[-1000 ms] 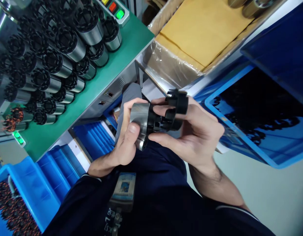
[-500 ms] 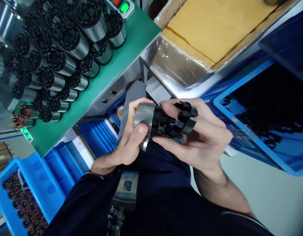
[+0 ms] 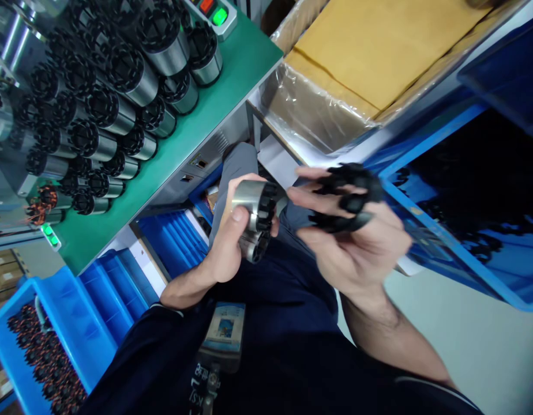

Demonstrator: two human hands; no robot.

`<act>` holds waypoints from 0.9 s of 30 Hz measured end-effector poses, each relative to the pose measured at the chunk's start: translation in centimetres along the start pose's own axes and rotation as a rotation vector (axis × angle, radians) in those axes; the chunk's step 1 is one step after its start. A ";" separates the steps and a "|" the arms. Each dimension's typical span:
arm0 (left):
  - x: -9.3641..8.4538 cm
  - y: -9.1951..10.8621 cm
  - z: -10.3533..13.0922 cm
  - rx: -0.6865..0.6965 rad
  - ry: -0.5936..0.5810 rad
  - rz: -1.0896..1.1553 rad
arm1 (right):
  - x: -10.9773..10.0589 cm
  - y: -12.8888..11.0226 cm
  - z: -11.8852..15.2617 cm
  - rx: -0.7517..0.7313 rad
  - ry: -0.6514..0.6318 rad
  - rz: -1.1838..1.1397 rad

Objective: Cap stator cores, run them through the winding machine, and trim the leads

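Note:
My left hand (image 3: 225, 248) is wrapped round a metal motor stator core (image 3: 248, 197) with a black toothed plastic end facing right. A second, similar core (image 3: 251, 248) sits just below it in the same grip. To the right, apart from the cores, my right hand (image 3: 357, 248) has its fingers hooked through black toothed plastic rings (image 3: 351, 173). These rings are blurred, so I cannot tell how many there are. The thumb and fingertips of that hand are spread at the side facing the cores.
Rows of stator cores (image 3: 104, 141) with black ends stand on a green bench (image 3: 232, 69) at upper left. A blue bin (image 3: 448, 230) of black plastic parts is at right. Copper-wound parts (image 3: 45, 357) fill a blue bin at lower left. A plastic-lined carton (image 3: 318, 115) holds yellow sheets.
My right hand has drawn back to the right from the stator core, leaving a black toothed end on it. The rings round its fingers moved with it. My left hand has barely shifted.

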State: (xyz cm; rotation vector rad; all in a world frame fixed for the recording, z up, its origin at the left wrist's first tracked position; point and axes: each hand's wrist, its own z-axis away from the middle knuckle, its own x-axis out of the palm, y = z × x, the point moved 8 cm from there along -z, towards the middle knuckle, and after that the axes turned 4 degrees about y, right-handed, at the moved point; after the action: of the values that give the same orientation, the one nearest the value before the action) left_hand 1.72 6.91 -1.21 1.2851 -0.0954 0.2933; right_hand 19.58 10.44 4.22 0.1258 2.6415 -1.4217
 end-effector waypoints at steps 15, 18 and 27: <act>0.9 2.6 0.2 0.071 0.437 0.306 | 3.0 -0.1 1.9 0.009 0.160 -0.469; 0.8 3.6 0.2 0.070 0.466 0.287 | 5.0 1.1 3.1 0.075 0.189 -0.556; -0.4 3.5 0.3 0.147 0.516 0.240 | 5.0 0.4 2.9 0.150 0.037 -0.417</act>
State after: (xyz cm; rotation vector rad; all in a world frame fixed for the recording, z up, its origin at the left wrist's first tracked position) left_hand 0.44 7.40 2.07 1.3069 0.2167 0.8409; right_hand 14.92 8.30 1.56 -0.4120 2.6950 -1.7497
